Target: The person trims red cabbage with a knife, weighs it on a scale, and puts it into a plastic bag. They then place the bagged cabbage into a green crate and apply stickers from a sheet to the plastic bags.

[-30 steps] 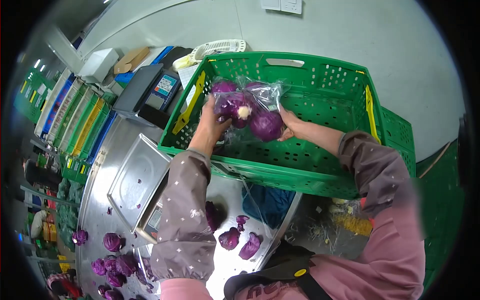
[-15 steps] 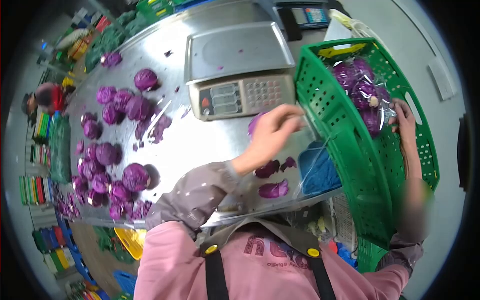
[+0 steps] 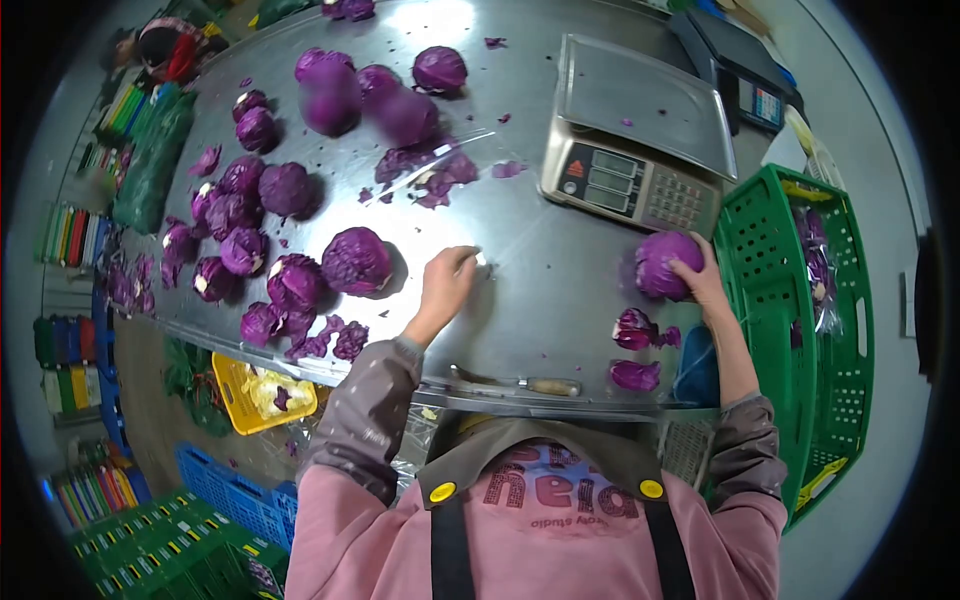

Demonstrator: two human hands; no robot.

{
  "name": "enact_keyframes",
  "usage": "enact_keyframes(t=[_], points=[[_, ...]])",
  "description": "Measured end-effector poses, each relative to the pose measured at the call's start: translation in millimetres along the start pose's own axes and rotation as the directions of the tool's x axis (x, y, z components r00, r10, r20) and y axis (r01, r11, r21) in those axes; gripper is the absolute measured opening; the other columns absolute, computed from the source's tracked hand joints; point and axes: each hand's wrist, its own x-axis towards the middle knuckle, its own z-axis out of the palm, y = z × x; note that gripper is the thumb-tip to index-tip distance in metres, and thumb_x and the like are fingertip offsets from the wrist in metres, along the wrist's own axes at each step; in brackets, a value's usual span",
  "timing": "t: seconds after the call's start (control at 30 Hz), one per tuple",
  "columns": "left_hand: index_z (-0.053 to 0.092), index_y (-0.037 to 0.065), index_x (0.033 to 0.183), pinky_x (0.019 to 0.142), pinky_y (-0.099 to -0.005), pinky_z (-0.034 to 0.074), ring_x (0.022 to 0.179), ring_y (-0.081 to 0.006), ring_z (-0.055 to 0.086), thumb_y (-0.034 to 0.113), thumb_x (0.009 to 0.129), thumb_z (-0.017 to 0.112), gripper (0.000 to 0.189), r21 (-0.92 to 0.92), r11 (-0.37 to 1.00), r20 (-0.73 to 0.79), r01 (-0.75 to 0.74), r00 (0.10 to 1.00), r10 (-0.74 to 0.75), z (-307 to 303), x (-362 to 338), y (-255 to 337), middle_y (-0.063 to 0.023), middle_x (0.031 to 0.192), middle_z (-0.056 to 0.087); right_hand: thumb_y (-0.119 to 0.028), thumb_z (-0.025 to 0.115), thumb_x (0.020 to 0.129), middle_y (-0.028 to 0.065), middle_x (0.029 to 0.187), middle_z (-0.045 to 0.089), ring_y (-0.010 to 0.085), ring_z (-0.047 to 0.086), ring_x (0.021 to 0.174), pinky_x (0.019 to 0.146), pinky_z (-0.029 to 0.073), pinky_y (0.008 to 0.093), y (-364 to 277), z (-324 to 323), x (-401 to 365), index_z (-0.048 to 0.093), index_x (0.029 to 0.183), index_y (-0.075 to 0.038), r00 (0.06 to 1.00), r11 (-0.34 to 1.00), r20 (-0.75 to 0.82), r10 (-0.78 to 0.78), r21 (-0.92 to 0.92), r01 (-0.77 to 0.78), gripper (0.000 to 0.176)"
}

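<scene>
My right hand (image 3: 705,272) grips the right side of a round purple cabbage (image 3: 662,263) at the front of the scale. Over the bare metal, my left hand (image 3: 445,290) is loosely curled with nothing visible in it. A large purple cabbage (image 3: 357,261) sits to its left. Loose purple leaves (image 3: 635,375) lie below the held cabbage. Along the table's front edge rests a knife (image 3: 548,385) with a wooden handle. The digital scale (image 3: 640,185) has only small scraps on its pan.
Several more cabbages (image 3: 232,214) are grouped at the left of the metal table (image 3: 520,300). A green crate (image 3: 775,300) with plastic-wrapped cabbage (image 3: 816,262) stands at right. By it is a blue container (image 3: 697,368). A yellow crate (image 3: 250,415) holds trimmings. Another person (image 3: 170,45) is far left.
My right hand has left the wrapped cabbages in the green crate and taken hold of a cabbage on the table. My left hand has moved left, away from the scale. The view has turned left.
</scene>
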Motion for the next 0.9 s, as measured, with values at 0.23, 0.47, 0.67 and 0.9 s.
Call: enact_keyframes(t=[0.23,0.47,0.67,0.9], points=[[0.05,0.002,0.091,0.065,-0.0366,0.05,0.083,-0.0275,0.056,0.003,0.068,0.059,0.025,0.664,0.722,0.2,-0.195,0.977,0.081,41,48,11,-0.0119,0.09,0.053,-0.042,0.061,0.072,0.013,0.127,0.039,0.0321,0.049,0.109,0.071,0.051,0.0516,28,12,-14,0.031,0.131,-0.018,0.973,0.755,0.007,0.23,0.629,-0.183,0.07],[0.047,0.003,0.091,0.053,-0.0401,0.05,0.076,-0.0278,0.058,0.003,0.072,0.053,0.02,0.697,0.698,0.1,-0.167,0.986,0.136,36,66,-26,-0.0124,0.084,0.054,-0.059,0.053,0.07,0.0098,0.13,0.038,0.0307,0.042,0.117,0.084,0.04,0.0565,8,41,-51,0.029,0.132,-0.02,0.94,0.332,0.166,0.298,0.905,-0.265,0.078],[0.048,0.005,0.091,0.058,-0.0446,0.046,0.072,-0.0359,0.058,0.007,0.076,0.05,0.015,0.244,0.88,0.143,-0.408,0.912,0.383,7,52,27,-0.0172,0.077,0.058,-0.062,0.052,0.067,0.0114,0.129,0.039,0.0326,0.041,0.116,0.095,0.037,0.0521,-42,82,-82,0.031,0.132,-0.016,0.952,0.255,0.252,0.173,0.922,-0.29,0.082],[0.063,0.002,0.091,0.068,-0.0346,0.047,0.076,-0.0317,0.06,0.016,0.083,0.053,0.019,-0.355,0.927,0.19,0.12,0.98,-0.055,5,4,53,-0.0193,0.081,0.062,-0.047,0.07,0.062,0.0114,0.125,0.04,0.0274,0.044,0.113,0.09,0.043,0.0426,-72,141,-82,0.034,0.129,-0.008,0.844,0.549,0.536,-0.038,0.717,-0.43,0.085]])
